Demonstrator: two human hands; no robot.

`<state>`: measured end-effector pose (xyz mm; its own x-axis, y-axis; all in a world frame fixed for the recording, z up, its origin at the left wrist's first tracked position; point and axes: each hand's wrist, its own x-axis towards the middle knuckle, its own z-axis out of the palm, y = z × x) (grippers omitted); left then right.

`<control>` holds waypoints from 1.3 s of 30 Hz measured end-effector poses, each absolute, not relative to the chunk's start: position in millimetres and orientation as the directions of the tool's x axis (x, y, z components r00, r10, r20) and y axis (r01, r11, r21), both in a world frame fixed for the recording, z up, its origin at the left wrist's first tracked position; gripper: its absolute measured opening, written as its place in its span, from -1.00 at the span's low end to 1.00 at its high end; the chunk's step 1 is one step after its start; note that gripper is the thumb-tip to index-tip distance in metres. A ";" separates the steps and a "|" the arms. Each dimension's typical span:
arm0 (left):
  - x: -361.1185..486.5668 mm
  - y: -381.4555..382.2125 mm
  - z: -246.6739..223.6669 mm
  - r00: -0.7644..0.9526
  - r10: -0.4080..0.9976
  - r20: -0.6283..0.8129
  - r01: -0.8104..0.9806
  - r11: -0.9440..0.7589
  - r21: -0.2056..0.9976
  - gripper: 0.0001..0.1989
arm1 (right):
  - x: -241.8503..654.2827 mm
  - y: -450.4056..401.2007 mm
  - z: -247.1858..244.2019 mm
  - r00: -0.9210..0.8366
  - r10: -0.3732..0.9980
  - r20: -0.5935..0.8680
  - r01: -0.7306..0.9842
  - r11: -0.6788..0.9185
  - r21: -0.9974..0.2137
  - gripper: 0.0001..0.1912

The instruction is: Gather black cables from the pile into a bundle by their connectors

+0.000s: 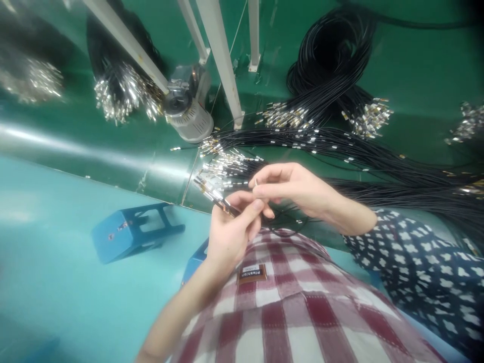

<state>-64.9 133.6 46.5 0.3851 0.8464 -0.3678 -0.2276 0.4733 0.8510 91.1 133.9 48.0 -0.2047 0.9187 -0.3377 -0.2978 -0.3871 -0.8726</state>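
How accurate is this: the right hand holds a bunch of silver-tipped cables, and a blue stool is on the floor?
Not quite: the head view shows the left hand, not the right hand, holding the bunch of silver-tipped cables. A blue stool is indeed on the floor.

Upper left, a silver-tipped black cable bundle (32, 75) blurs, cut by the edge; at centre, a thin white piece (256, 183) in the right hand (293, 186) is too small to identify.

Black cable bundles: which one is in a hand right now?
The small bundle gripped in the left hand, its metal tips pointing toward the picture's upper left. The larger bundles lie on the green surface instead.
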 end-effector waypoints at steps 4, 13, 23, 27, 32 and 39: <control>-67.6 134.6 42.6 0.415 0.833 -0.366 -0.261 0.494 0.829 -0.93 | 96.9 139.6 52.7 -0.282 0.905 -0.318 -0.245 -0.389 -0.888 -0.80; -73.3 140.8 37.1 0.458 0.770 -0.444 -0.325 0.610 0.723 -0.81 | 101.3 150.0 25.6 -0.214 0.954 -0.209 -0.211 -0.254 -0.944 -0.74; -76.7 145.9 33.0 0.416 0.797 -0.438 -0.365 0.588 0.722 -0.83 | 85.3 101.0 13.5 -0.122 0.979 -0.163 0.170 -0.141 -0.975 -0.74; -77.5 145.4 30.5 0.375 0.821 -0.431 -0.349 0.556 0.755 -0.82 | 68.7 92.8 6.2 -0.095 0.993 -0.069 0.207 -0.048 -0.977 -0.76; -82.8 149.1 26.0 0.241 0.861 -0.448 -0.373 0.508 0.776 -0.82 | 94.3 92.7 5.3 -0.020 0.990 -0.141 0.130 -0.137 -0.982 -0.77; -87.3 157.4 17.9 0.159 0.852 -0.499 -0.439 0.514 0.737 -0.86 | 171.3 55.5 -29.5 0.206 0.956 -0.207 0.423 -0.278 -0.862 -0.77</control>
<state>-87.3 157.4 17.9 0.1588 0.8516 -0.4995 -0.4389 0.5141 0.7369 171.3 55.5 -29.5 0.2062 0.9563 -0.2071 0.4233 -0.2780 -0.8623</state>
